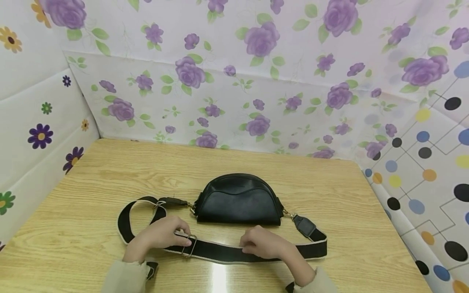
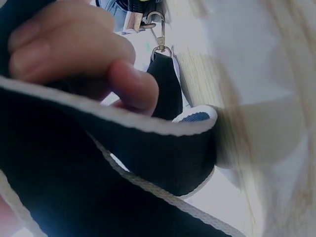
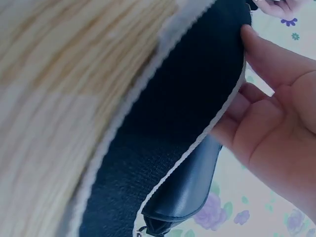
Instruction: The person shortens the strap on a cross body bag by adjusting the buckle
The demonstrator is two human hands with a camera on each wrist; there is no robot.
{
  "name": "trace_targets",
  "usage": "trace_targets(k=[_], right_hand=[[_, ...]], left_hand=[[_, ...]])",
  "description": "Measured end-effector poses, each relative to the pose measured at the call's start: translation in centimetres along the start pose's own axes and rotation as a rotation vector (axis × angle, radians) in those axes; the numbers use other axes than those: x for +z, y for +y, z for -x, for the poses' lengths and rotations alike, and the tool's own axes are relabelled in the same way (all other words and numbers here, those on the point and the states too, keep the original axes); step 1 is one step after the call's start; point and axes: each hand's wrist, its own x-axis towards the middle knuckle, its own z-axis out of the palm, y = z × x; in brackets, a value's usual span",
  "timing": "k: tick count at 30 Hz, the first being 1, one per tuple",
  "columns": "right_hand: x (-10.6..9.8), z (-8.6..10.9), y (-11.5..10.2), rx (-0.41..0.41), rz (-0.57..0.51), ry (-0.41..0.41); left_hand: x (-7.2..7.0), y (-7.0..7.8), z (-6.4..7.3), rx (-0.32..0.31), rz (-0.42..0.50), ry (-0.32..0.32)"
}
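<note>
Across the middle of a wood-grain worktop [image 1: 329,183], a black bag [image 1: 238,203] rests with its straight edge near and its curved edge far. Metal clips [image 1: 191,208] at left and right join it to a pale-edged black strap [image 1: 220,251], which runs along its near side and bends into a loop at left. Hands at work: the left hand [image 1: 165,232] grasps the strap beside a metal slider [image 1: 189,246]; farther right, the right hand [image 1: 266,244] pinches the strap's far edge.
</note>
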Motion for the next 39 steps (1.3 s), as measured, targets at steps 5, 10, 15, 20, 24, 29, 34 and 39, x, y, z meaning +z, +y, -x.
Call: trace_targets(k=[5, 10, 15, 20, 24, 29, 34, 39], right_hand=[[-0.2, 0.0, 0.0, -0.021, -0.058, 0.051], [-0.3, 0.1, 0.0, 0.013, -0.123, 0.045], [-0.2, 0.1, 0.1, 0.004, -0.144, 0.037], [-0.2, -0.1, 0.0, -0.012, -0.176, 0.044], [-0.2, -0.3, -0.3, -0.017, -0.201, 0.058], [0.0, -0.7, -0.8, -0.026, -0.22, 0.08], [0.3, -1.2, -1.1, -0.025, -0.247, 0.118], [0.6, -1.7, -1.5, -0.045, -0.263, 0.15]], left_hand=[[0.1, 0.1, 0.1, 0.007, -0.003, 0.034], [0.1, 0.3, 0.0, 0.02, 0.05, 0.043], [0.1, 0.9, -0.1, 0.038, 0.124, 0.046], [0.0, 1.3, -0.3, 0.081, 0.154, 0.044], [0.0, 1.4, -0.5, 0.115, 0.161, 0.038], [0.2, 1.6, -0.8, 0.144, 0.159, 0.034], [0.3, 1.7, -1.1, 0.169, 0.157, 0.041], [0.4, 1.9, -1.3, 0.211, 0.166, 0.039]])
